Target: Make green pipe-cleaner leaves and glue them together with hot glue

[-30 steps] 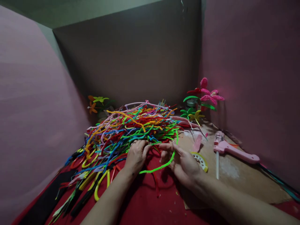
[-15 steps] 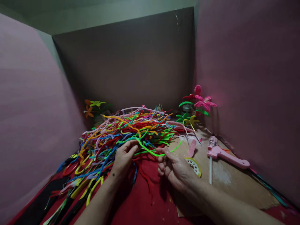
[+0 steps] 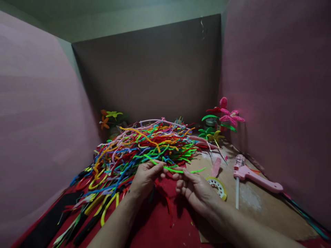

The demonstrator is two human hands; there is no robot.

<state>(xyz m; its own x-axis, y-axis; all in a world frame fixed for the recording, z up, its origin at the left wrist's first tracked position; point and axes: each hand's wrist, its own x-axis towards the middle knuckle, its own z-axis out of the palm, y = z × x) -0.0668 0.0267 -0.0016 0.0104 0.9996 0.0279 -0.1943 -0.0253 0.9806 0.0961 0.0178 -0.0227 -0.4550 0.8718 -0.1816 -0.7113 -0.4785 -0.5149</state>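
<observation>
Basically | left hand (image 3: 146, 175) + right hand (image 3: 198, 187) both pinch one thin fuzzy lime-green stem (image 3: 172, 170), probably to steady it | tangled multicoloured fuzzy-stem pile (image 3: 155, 141) just beyond, within easy reach

Green stem (image 3: 174, 170), frame centre: fuzzy, matt. Stem pile (image 3: 144, 141) behind, same fuzzy finish. Pink flower (image 3: 232, 117), right: fuzzy too. Pink glue gun (image 3: 261, 179), right: smooth plastic, slight sheen. Board (image 3: 279, 217), lower right: matt brown cardboard, whitish smears. Red sheet (image 3: 155, 227), bottom centre: looks like matt cloth.
</observation>
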